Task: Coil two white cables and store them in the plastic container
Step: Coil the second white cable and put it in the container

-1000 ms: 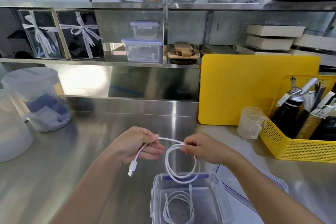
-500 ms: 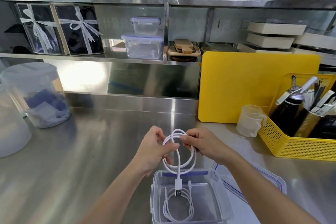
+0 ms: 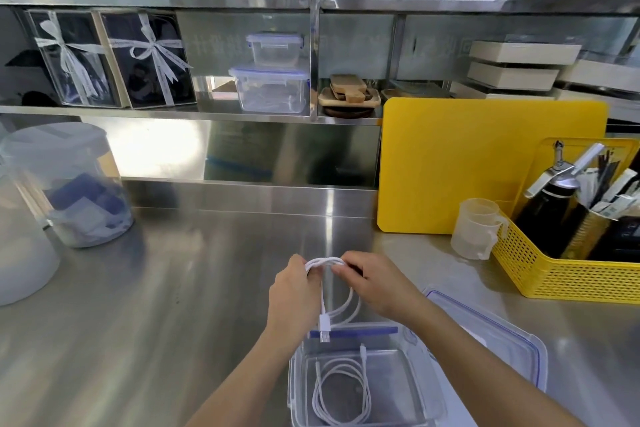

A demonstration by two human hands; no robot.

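A clear plastic container [image 3: 420, 392] with a blue clip stands open on the steel counter near the front edge. One coiled white cable [image 3: 341, 393] lies flat inside it. Above the container's far rim, my left hand [image 3: 294, 291] and my right hand [image 3: 372, 284] both pinch the top of a second white cable [image 3: 323, 262], gathered into hanging loops. Its USB plug [image 3: 325, 324] dangles straight down to the rim. The loops are partly hidden behind my hands.
The container's lid [image 3: 498, 347] lies on the counter to the right of it. A yellow basket [image 3: 568, 274] of tools, a small measuring cup [image 3: 478, 229] and a yellow cutting board [image 3: 485, 163] stand at the right. Clear jars [image 3: 69, 184] sit at the left.
My hands have come together and pressed the cable's loops into a tighter bundle. The plug swung from my left hand's side to hang down the middle.
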